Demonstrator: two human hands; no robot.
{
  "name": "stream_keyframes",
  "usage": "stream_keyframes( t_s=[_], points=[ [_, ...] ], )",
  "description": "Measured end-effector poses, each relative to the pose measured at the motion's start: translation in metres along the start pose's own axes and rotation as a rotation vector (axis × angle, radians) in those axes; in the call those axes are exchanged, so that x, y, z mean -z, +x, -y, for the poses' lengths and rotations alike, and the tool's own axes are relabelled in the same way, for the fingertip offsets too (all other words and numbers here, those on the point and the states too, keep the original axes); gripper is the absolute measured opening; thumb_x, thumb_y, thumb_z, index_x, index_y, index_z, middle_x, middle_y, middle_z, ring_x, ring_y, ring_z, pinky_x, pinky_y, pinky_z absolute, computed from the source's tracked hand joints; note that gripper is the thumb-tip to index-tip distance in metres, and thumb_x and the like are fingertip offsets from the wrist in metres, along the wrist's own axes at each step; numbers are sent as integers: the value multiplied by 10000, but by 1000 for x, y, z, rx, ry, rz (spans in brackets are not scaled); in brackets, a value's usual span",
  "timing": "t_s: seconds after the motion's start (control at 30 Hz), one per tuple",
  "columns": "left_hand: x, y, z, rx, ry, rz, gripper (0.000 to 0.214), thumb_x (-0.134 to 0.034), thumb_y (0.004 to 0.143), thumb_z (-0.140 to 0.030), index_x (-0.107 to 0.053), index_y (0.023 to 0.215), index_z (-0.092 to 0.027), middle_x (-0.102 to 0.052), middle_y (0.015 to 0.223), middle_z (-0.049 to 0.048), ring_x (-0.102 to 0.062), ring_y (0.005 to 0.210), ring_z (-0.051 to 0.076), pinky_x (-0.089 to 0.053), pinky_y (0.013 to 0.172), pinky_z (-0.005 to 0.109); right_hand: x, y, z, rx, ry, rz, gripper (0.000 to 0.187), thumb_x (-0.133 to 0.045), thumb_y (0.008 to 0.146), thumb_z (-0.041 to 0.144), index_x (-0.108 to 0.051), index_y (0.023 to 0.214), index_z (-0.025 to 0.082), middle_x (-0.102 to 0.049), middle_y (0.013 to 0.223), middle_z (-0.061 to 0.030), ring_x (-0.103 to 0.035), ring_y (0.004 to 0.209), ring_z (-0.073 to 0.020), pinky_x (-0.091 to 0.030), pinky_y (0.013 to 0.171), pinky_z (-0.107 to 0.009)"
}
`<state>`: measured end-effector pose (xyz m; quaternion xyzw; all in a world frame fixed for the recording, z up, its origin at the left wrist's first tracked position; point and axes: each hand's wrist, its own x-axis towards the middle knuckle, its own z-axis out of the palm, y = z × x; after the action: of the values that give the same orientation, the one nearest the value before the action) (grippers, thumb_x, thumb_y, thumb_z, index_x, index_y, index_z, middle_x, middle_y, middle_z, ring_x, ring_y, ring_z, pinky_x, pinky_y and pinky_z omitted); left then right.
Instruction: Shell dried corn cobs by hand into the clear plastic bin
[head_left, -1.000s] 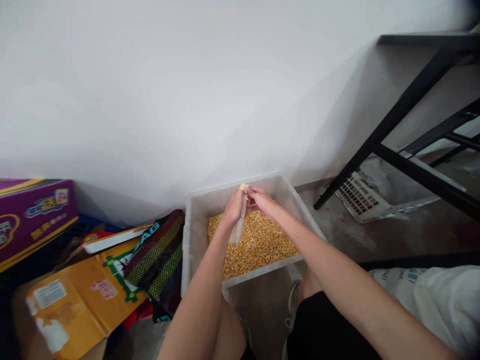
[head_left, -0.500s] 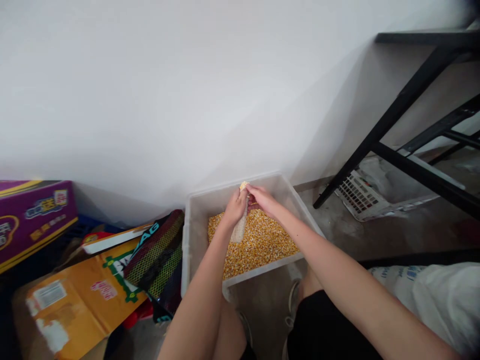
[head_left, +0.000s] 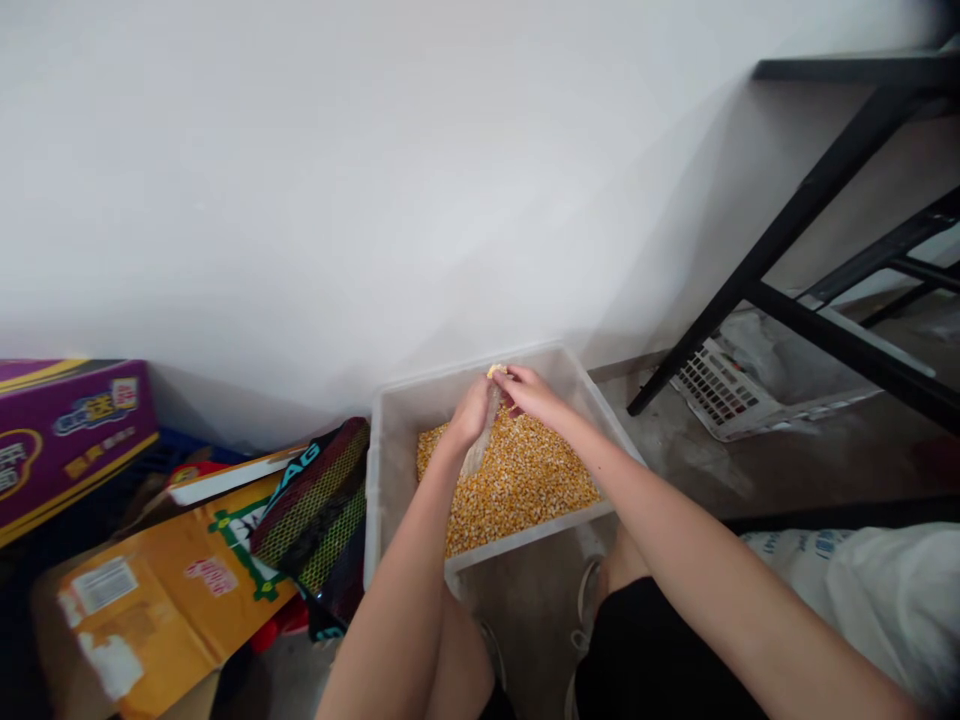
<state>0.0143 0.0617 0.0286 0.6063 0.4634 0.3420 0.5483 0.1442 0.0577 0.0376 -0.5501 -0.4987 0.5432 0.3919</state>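
Note:
A corn cob (head_left: 477, 452) is held over a white plastic bin (head_left: 375, 470) of loose yellow corn kernels (head_left: 525, 485). Most of its visible length is bare and pale, with some kernels still at the upper tip. My left hand (head_left: 472, 408) is closed around the cob's upper part. At the tip, my right hand (head_left: 531, 394) presses its fingers against the kernels from the right. The cob slants, its lower end towards the left above the heap. My fingers partly hide its middle.
To the left lie a purple box (head_left: 75, 430), a flattened orange carton (head_left: 165, 590) and a black mesh bag (head_left: 322, 510). On the right stand a black metal frame (head_left: 795, 215) and a white basket (head_left: 720, 390). A white sack (head_left: 885, 580) is at the lower right.
Both hands have shifted slightly to the right with the cob's tip. The cob leans a bit more, and the right hand's fingers have moved around the tip.

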Motion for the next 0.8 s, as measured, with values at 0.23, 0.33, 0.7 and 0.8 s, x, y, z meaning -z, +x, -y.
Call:
stream_keyframes(
  t_s=[0.23,0.33,0.7,0.8],
  points=[
    [4,-3,-2,-45,200,-83,498,-244,903,-513,-577,780,-163,-609,743,55,-556,733,181,-419,725,296,0,13,-22,110,-29,70,197,-533,862,375,-521,795,190,-531,611,21,-541,501,-105,-473,448,-217],
    [4,-2,1,-102,186,-51,416,-284,908,-446,-576,827,-162,-623,821,56,-552,761,168,-416,753,288,1,12,-22,105,-34,73,159,-547,858,336,-536,806,187,-540,611,21,-546,510,-108,-480,468,-221],
    [2,-8,-5,-89,329,-57,352,-245,914,-356,-518,775,-184,-596,769,35,-536,771,177,-394,737,286,9,10,-24,142,-91,108,48,-570,814,174,-573,766,170,-576,641,-5,-548,558,-115,-467,542,-230],
    [-1,-12,-9,-75,346,-38,321,-272,910,-358,-530,833,-185,-608,826,42,-542,813,184,-390,781,295,11,6,-23,131,-73,85,64,-594,764,114,-599,767,177,-589,640,-10,-548,578,-128,-461,555,-232]
  ],
)
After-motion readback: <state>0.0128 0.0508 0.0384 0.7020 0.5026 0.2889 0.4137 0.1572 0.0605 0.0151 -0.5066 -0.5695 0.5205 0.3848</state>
